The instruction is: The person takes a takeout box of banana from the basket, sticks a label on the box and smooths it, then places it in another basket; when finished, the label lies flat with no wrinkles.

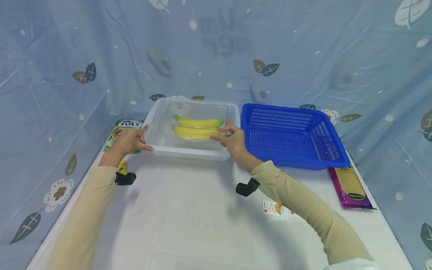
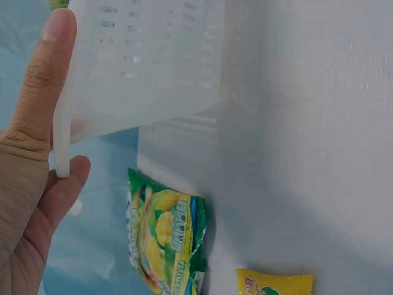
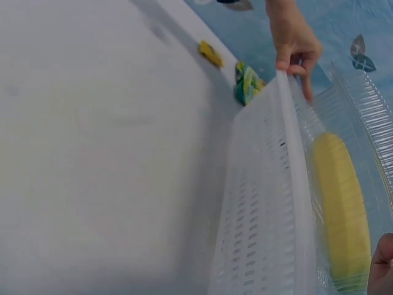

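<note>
A white plastic basket (image 1: pixel 189 152) stands at the back left, its rim held at the front left corner by my left hand (image 1: pixel 129 141). In the left wrist view, the thumb (image 2: pixel 48 74) lies along one side of that rim, with a finger on the other. Inside the basket sits a clear plastic box (image 1: pixel 206 107), with two yellow bananas (image 1: pixel 199 123) with green ends showing through it. My right hand (image 1: pixel 234 140) pinches the right end of this box. Only a fingertip (image 3: pixel 382 261) of it shows in the right wrist view.
A blue basket (image 1: pixel 287 164) stands to the right. Beside it lies a purple and gold packet (image 1: pixel 351 183). A green FOX'S bag (image 2: pixel 166 233) and a small yellow packet (image 2: pixel 273 283) lie at the left. A banana-printed card (image 1: pixel 278 210) is under the right forearm. Patterned blue cloth (image 1: pixel 216 56) surrounds the table.
</note>
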A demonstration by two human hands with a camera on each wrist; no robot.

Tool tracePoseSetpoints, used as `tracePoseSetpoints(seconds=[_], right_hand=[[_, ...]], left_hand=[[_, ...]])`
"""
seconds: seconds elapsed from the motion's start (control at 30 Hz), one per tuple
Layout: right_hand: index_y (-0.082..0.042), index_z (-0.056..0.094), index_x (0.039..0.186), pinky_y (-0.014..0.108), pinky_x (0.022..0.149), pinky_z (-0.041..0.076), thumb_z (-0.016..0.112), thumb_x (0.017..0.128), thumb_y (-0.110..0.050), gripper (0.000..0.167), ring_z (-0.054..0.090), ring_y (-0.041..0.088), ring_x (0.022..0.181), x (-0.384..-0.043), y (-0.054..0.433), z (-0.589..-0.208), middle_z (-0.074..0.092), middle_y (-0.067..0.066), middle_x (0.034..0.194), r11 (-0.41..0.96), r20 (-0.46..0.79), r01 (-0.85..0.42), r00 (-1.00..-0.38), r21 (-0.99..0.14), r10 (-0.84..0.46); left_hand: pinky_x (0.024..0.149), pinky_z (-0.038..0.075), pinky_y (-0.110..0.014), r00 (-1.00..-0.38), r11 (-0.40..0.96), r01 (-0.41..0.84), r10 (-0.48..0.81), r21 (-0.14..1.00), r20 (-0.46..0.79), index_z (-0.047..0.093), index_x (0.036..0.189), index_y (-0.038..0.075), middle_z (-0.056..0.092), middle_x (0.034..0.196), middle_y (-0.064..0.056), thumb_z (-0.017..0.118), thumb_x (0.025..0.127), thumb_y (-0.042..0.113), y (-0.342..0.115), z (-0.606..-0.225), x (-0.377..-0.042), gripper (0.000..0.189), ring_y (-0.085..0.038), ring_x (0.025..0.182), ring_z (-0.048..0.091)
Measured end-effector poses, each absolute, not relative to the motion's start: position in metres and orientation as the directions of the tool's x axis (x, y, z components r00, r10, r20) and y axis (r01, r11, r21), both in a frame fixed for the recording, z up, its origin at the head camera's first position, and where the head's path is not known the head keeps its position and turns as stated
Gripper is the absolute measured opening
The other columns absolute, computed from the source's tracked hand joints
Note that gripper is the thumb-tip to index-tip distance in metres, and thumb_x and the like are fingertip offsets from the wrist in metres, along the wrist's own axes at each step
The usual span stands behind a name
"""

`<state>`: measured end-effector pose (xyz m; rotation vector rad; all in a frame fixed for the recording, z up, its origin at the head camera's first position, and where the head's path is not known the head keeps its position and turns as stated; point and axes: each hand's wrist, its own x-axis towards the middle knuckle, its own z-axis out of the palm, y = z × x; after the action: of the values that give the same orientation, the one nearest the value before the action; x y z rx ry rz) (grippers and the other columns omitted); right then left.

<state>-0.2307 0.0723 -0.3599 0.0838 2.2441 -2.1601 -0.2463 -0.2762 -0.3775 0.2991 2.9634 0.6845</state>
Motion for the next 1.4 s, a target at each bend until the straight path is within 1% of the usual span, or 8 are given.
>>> tracePoseSetpoints(seconds=[0.27,0.53,0.67,0.77,0.93,1.17,1.27,1.4], right_hand=[[-0.003,0.064,0.095,0.018,0.049,0.034,0.081,0.075,-0.006,0.027,0.037,0.006,0.047,-0.221,0.073,-0.357,0.030,-0.006,0.154,0.070,-0.056,0.058,-0.998,-0.996,0.020],[-0.002,0.063,0.094,0.018,0.050,0.036,0.080,0.076,-0.005,0.025,0.036,0.006,0.046,-0.215,0.072,-0.355,0.030,-0.003,0.154,0.046,-0.028,0.028,-1.000,-0.999,0.013],[-0.003,0.064,0.093,0.018,0.050,0.036,0.081,0.076,-0.005,0.024,0.037,0.007,0.048,-0.210,0.071,-0.352,0.031,-0.003,0.154,0.049,-0.036,0.037,-0.999,-0.998,0.011],[-0.003,0.064,0.094,0.017,0.050,0.036,0.081,0.076,-0.005,0.025,0.038,0.007,0.049,-0.206,0.071,-0.350,0.031,-0.004,0.154,0.051,-0.051,0.052,-0.999,-0.997,0.016],[-0.002,0.064,0.097,0.017,0.051,0.035,0.081,0.076,-0.006,0.027,0.038,0.007,0.050,-0.200,0.072,-0.347,0.031,-0.005,0.154,0.057,-0.053,0.055,-0.998,-0.997,0.027],[0.004,0.063,0.102,0.017,0.053,0.037,0.079,0.077,-0.002,0.031,0.038,0.006,0.050,-0.188,0.075,-0.343,0.030,-0.008,0.154,0.016,-0.050,0.051,-0.998,-0.999,0.025],[0.003,0.064,0.100,0.017,0.052,0.036,0.079,0.076,-0.002,0.029,0.037,0.006,0.049,-0.183,0.076,-0.343,0.031,-0.007,0.154,0.006,-0.051,0.051,-0.998,-0.999,0.032],[-0.002,0.064,0.095,0.017,0.053,0.038,0.081,0.075,-0.005,0.026,0.039,0.008,0.053,-0.175,0.077,-0.342,0.033,-0.006,0.152,0.042,-0.065,0.068,-0.996,-0.997,0.061]], left_hand=[[0.060,0.035,-0.034,-0.977,0.879,0.177,0.212,0.444,-0.032,0.054,0.065,0.007,0.029,0.151,-0.017,0.084,0.070,0.032,-0.276,-0.379,-0.246,0.040,-0.022,0.057,0.034],[0.057,0.033,-0.033,-0.973,0.876,0.204,0.231,0.436,-0.011,0.055,0.065,0.007,0.030,0.150,-0.018,0.085,0.069,0.033,-0.279,-0.380,-0.247,0.040,-0.021,0.054,0.033],[0.056,0.033,-0.033,-0.970,0.871,0.216,0.241,0.441,-0.003,0.055,0.064,0.007,0.031,0.150,-0.019,0.085,0.069,0.033,-0.280,-0.380,-0.247,0.039,-0.020,0.053,0.032],[0.056,0.032,-0.033,-0.969,0.870,0.221,0.245,0.441,0.003,0.055,0.064,0.007,0.032,0.149,-0.020,0.085,0.070,0.030,-0.280,-0.381,-0.247,0.038,-0.020,0.052,0.032],[0.056,0.032,-0.032,-0.969,0.867,0.223,0.247,0.446,0.004,0.055,0.064,0.007,0.031,0.149,-0.020,0.085,0.071,0.025,-0.280,-0.380,-0.246,0.036,-0.020,0.053,0.032],[0.058,0.033,-0.033,-0.971,0.871,0.218,0.241,0.439,0.005,0.054,0.064,0.007,0.032,0.149,-0.020,0.085,0.071,0.025,-0.278,-0.380,-0.246,0.037,-0.022,0.058,0.033],[0.059,0.033,-0.034,-0.972,0.876,0.213,0.236,0.432,0.000,0.055,0.064,0.007,0.031,0.150,-0.019,0.085,0.071,0.026,-0.278,-0.380,-0.246,0.037,-0.023,0.059,0.034],[0.060,0.035,-0.034,-0.974,0.881,0.200,0.224,0.429,-0.007,0.055,0.064,0.007,0.029,0.151,-0.018,0.085,0.070,0.028,-0.277,-0.380,-0.246,0.037,-0.023,0.058,0.035]])
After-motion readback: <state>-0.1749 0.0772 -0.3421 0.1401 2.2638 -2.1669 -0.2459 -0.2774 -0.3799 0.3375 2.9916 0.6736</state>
